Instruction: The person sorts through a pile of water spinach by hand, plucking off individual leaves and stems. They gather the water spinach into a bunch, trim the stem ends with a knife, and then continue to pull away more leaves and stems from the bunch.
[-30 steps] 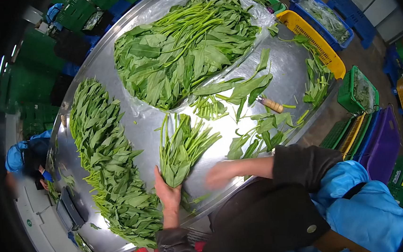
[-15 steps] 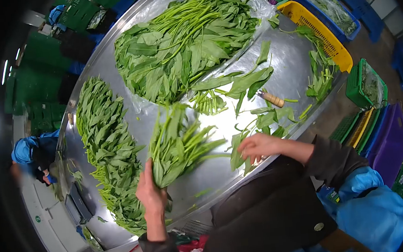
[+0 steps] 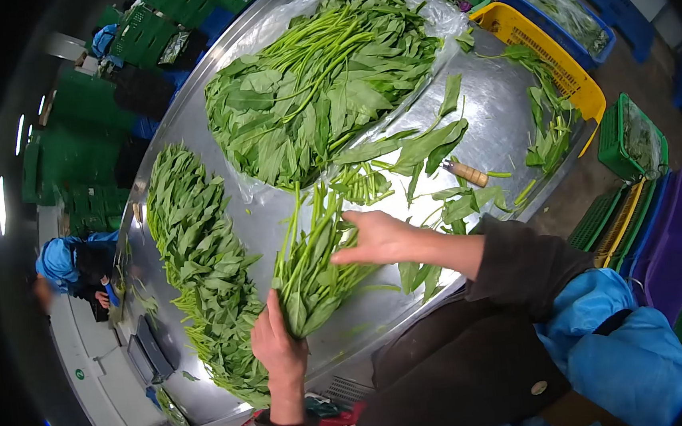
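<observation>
My left hand [image 3: 279, 342] is closed around the lower leafy end of a bunch of water spinach [image 3: 310, 275], held tilted above the metal table. At the bunch's right side is my right hand [image 3: 375, 238], its thumb in front and its fingers partly hidden among the leaves, gripping stems. A big heap of water spinach [image 3: 323, 86] lies on clear plastic beyond my hands. To the left, a long row of bunches [image 3: 205, 264] is laid along the table. A wooden-handled knife [image 3: 468, 173] rests to the right among loose leaves and cut stems [image 3: 361, 186]; its blade is mostly covered.
The metal table [image 3: 277, 210] has a raised rim. A yellow basket [image 3: 540, 45] stands at its far right edge, near a blue crate [image 3: 562, 15] and a green crate [image 3: 631, 138]. Stacked crates [image 3: 663, 228] stand right. A person in blue [image 3: 76, 262] works at far left.
My right hand has moved left from the loose leaves near the table edge onto the bunch. My left hand still holds the bunch; the view has shifted slightly.
</observation>
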`<state>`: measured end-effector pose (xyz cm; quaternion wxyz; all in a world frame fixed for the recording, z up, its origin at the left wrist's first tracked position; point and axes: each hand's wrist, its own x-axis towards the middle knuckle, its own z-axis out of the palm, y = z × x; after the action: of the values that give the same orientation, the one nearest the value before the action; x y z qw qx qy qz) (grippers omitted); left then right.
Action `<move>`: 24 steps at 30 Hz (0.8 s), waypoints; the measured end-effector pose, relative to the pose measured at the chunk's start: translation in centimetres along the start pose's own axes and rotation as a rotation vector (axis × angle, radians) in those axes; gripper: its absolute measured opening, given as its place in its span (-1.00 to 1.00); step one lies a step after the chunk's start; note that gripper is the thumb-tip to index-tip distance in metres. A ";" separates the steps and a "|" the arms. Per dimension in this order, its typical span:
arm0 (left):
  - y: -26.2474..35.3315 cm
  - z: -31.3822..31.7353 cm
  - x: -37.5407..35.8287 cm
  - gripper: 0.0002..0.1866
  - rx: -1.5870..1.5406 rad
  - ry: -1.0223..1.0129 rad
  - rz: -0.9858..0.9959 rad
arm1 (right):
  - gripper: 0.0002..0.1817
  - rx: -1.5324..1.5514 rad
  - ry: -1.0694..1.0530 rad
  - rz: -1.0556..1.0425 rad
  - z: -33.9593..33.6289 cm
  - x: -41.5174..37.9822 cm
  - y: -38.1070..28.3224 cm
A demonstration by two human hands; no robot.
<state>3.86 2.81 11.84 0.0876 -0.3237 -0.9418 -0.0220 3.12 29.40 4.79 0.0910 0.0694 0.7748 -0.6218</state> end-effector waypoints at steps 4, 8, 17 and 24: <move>0.1 -0.1 0.2 -0.29 0.020 0.126 0.095 | -0.52 0.127 -0.348 0.238 -0.1 1.2 -1.2; -0.8 -0.7 -0.6 -0.32 -0.032 0.135 0.061 | -0.69 0.763 -0.133 0.210 -1.7 0.9 1.4; -2.8 -0.9 -1.5 -0.35 -0.034 0.116 0.185 | -0.04 0.160 -0.245 0.042 -4.2 1.7 1.3; -3.0 -1.0 -1.5 -0.31 -0.117 0.135 0.259 | -0.64 0.894 0.150 0.216 -6.1 3.0 4.7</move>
<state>3.29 -0.58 12.59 0.1339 -0.4448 -0.8813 -0.0869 0.85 36.32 0.93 0.0604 0.2269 0.4237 -0.8749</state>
